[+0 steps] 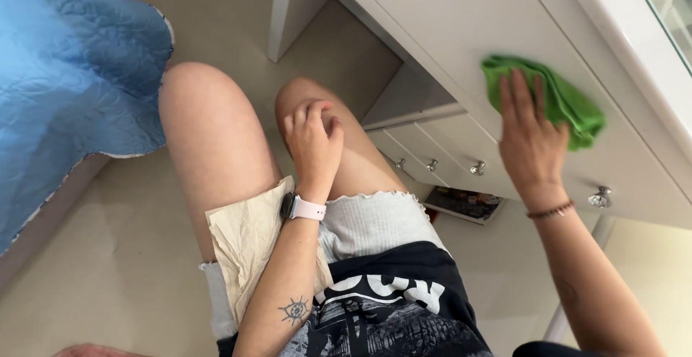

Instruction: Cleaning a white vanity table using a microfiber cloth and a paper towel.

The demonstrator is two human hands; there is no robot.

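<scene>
My right hand (530, 137) presses a green cloth (566, 97) flat against the white drawer front (461, 32) of a desk, fingers spread over the cloth. My left hand (313, 140) rests on my right knee with its fingers curled and nothing in it; a watch with a pale pink strap sits on that wrist. A crumpled beige paper towel (249, 241) lies on my lap, under my left forearm.
Small white drawers with round metal knobs (477, 168) sit lower on the desk, and another knob (600, 198) is near my right wrist. A blue quilted bedspread (72, 90) hangs at the left. A book or magazine (465, 204) lies on the beige floor under the desk.
</scene>
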